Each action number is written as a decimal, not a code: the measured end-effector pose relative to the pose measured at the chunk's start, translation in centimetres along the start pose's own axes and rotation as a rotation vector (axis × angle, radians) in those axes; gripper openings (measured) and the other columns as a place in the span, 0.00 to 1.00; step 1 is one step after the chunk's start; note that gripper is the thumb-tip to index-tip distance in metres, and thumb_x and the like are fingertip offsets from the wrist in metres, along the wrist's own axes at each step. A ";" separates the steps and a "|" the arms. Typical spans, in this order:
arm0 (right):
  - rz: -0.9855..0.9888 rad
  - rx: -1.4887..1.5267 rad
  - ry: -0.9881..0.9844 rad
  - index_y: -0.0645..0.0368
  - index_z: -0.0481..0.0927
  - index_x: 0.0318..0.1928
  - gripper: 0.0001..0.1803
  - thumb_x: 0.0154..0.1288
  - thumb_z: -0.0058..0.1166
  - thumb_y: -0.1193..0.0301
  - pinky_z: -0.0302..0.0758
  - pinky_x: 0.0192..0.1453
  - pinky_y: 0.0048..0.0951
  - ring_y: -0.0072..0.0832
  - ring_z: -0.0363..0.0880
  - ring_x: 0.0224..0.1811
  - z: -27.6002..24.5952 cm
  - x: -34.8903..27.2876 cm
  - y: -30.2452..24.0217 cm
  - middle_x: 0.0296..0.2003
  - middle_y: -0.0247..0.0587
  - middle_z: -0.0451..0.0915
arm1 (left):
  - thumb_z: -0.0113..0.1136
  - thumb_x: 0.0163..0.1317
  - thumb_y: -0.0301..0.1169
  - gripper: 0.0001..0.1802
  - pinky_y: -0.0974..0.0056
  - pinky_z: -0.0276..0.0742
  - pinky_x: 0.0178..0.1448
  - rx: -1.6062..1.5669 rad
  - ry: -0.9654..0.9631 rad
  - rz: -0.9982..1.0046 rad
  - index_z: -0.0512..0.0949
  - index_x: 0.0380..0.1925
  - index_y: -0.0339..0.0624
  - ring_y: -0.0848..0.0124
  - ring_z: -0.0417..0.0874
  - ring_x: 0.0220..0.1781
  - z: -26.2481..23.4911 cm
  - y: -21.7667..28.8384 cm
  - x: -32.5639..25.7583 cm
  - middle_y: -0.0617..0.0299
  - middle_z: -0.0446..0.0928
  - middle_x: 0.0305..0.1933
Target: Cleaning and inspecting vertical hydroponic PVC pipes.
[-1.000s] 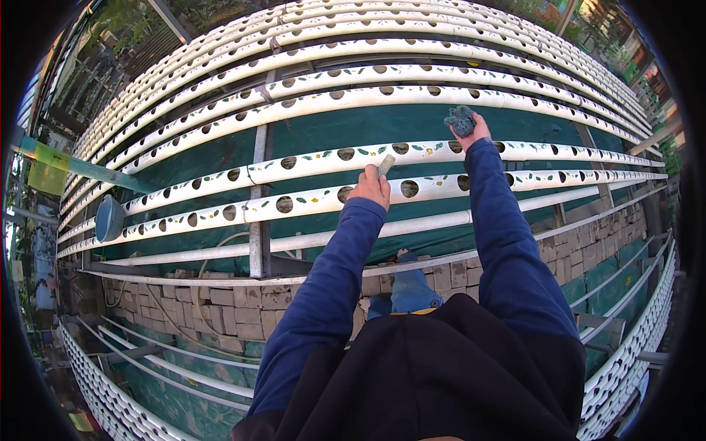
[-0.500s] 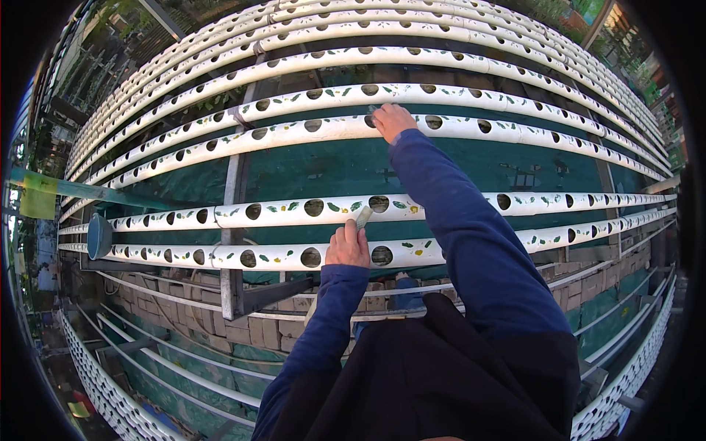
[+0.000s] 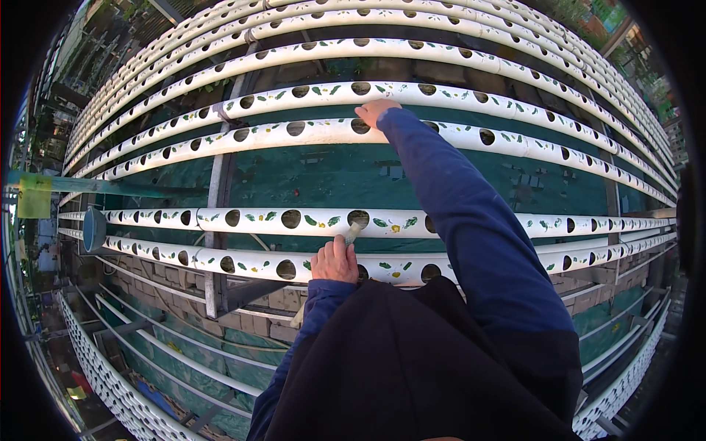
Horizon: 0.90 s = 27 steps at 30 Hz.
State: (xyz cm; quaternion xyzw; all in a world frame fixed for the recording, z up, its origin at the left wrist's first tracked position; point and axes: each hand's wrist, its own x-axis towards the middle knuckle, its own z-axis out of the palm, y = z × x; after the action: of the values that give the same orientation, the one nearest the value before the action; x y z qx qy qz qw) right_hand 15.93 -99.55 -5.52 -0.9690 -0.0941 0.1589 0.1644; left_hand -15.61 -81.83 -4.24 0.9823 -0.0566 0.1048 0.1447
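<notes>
My left hand (image 3: 334,261) is closed around a pale, translucent hose (image 3: 354,232), just past the nearest white pipe. The hose's open end points at a round hole in the second white pipe (image 3: 323,222). My right arm stretches far forward, and my right hand (image 3: 378,112) is at a round hole (image 3: 359,126) in the third pipe (image 3: 323,131). Its fingers are bent together by the hole's far rim; whatever they may hold is too small to make out. Green and yellow painted marks dot the pipes between the holes.
More holed white pipes (image 3: 331,50) run in rows beyond. Green sheeting (image 3: 294,176) lies beneath. A grey metal support (image 3: 218,184) crosses under the pipes on the left. A blue-grey bucket (image 3: 93,229) hangs at the left end, and paving bricks (image 3: 254,323) lie below.
The view has shifted slightly. The hose end in my left hand has come from beside the hole to over its near edge. My right hand stays by its hole, its wrist a little turned.
</notes>
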 end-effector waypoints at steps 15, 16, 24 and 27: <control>-0.096 -0.133 0.777 0.48 0.75 0.41 0.09 0.59 0.52 0.68 0.65 0.51 0.42 0.41 0.71 0.47 2.3 -13.6 10.6 0.39 0.40 0.72 | 0.52 0.61 0.34 0.13 0.52 0.69 0.36 0.042 0.008 -0.002 0.70 0.41 0.39 0.55 0.76 0.32 -0.6 0.4 0.0 0.55 0.73 0.29; -0.157 -0.152 0.873 0.48 0.74 0.42 0.11 0.58 0.53 0.70 0.65 0.51 0.41 0.41 0.70 0.48 3.0 -13.9 10.6 0.41 0.41 0.71 | 0.52 0.61 0.34 0.13 0.52 0.69 0.36 0.043 0.009 0.005 0.70 0.41 0.39 0.55 0.76 0.32 -0.6 0.4 0.0 0.55 0.73 0.29; 1.075 1.056 1.196 0.56 0.64 0.48 0.19 0.56 0.54 0.73 0.69 0.51 0.48 0.48 0.72 0.47 5.8 -9.7 8.8 0.47 0.56 0.68 | 0.53 0.60 0.32 0.12 0.50 0.68 0.37 0.003 0.001 -0.013 0.69 0.42 0.39 0.52 0.76 0.34 -0.8 0.7 0.0 0.53 0.73 0.31; 1.215 2.557 0.860 0.51 0.62 0.60 0.23 0.65 0.41 0.67 0.70 0.53 0.58 0.44 0.70 0.56 6.1 -6.7 1.7 0.61 0.40 0.63 | 0.52 0.60 0.32 0.12 0.50 0.69 0.38 0.010 -0.021 -0.043 0.69 0.41 0.39 0.52 0.76 0.34 -0.6 0.2 -0.3 0.53 0.73 0.30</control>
State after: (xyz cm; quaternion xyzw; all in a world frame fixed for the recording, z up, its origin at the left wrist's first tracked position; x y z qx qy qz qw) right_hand 7.89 -100.96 -9.72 -0.0316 0.5720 -0.1179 0.8112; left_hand -16.03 -81.84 -3.65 0.9851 -0.0364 0.0915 0.1412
